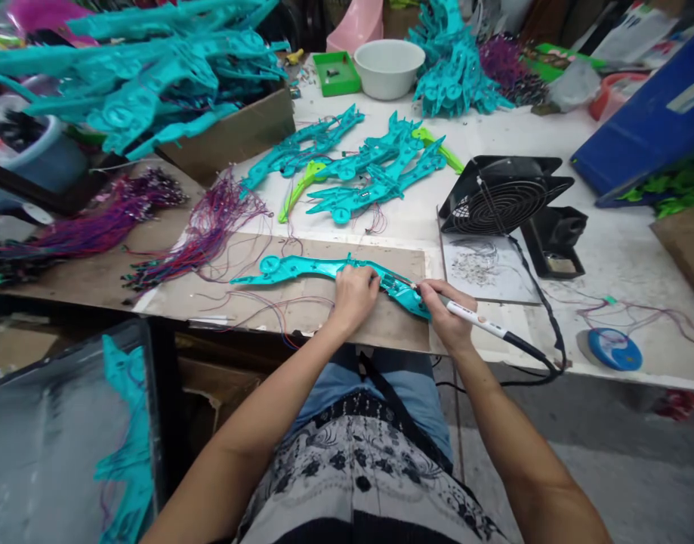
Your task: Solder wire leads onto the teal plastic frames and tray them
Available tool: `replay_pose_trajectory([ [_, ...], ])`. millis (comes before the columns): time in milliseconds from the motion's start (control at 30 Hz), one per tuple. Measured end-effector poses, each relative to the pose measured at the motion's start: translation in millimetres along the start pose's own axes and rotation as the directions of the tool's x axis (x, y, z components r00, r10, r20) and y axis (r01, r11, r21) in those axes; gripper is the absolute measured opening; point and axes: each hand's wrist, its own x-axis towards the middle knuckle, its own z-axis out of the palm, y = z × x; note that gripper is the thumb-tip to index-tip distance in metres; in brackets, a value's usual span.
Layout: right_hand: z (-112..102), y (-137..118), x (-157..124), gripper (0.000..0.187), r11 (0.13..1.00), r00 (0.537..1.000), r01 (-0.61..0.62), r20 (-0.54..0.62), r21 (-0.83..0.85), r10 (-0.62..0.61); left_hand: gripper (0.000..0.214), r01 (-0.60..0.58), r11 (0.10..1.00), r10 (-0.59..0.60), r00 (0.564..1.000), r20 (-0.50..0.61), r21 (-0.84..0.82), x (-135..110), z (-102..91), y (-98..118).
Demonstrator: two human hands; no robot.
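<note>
A long turquoise plastic toy bow part [309, 267] lies lengthwise on the brown board [392, 329] at the table's front edge. My left hand [355, 293] rests on its middle, fingers closed; whatever they pinch is too small to make out. In my right hand [449, 313] is a white soldering iron [476, 320], held like a pen. Its tip points left onto the right part of the turquoise piece, beside my left fingertips. Thin red and blue wires [272, 302] trail over the board to the left of my left hand.
A black fan [497, 200] and a soldering iron stand [559, 242] sit to the right, near a blue solder spool [614, 349]. Wire bundles [211, 227] lie left. More turquoise parts [374, 170] lie behind, with a white bowl [389, 68]. A black bin [69, 431] stands lower left.
</note>
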Motion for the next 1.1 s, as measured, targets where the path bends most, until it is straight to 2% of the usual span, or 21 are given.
replay_pose_trajectory([
  [400, 2, -2, 3, 0.017, 1.0, 0.994, 0.023, 0.104, 0.007, -0.023, 0.018, -0.008, 0.997, 0.003, 0.998, -0.069, -0.076, -3, 4.6, -3],
  [567, -4, -2, -5, 0.018, 1.0, 0.999, 0.015, -0.036, -0.009, -0.015, 0.016, -0.147, 0.969, 0.144, 0.989, -0.032, -0.198, -6, -1.1, -16],
  [667, -8, -1, -10, 0.019, 0.999, 0.999, 0.035, -0.041, 0.016, -0.035, 0.015, -0.233, 0.952, 0.246, 0.968, 0.046, -0.2, -8, -4.4, -23],
  [733, -9, -1, -11, 0.019, 0.998, 0.998, 0.048, -0.05, 0.035, -0.046, 0.014, -0.253, 0.949, 0.271, 0.96, 0.075, -0.185, -7, -4.6, -26],
  [967, -10, -1, -11, 0.017, 0.994, 0.995, 0.095, -0.034, 0.054, -0.093, 0.013, -0.231, 0.946, 0.261, 0.959, 0.109, -0.229, -2, -4.1, -26],
  [1100, -10, 1, -10, 0.016, 0.989, 0.991, 0.136, -0.019, 0.062, -0.135, 0.016, -0.137, 0.891, 0.202, 0.973, 0.108, -0.433, -1, -16.2, -28],
])
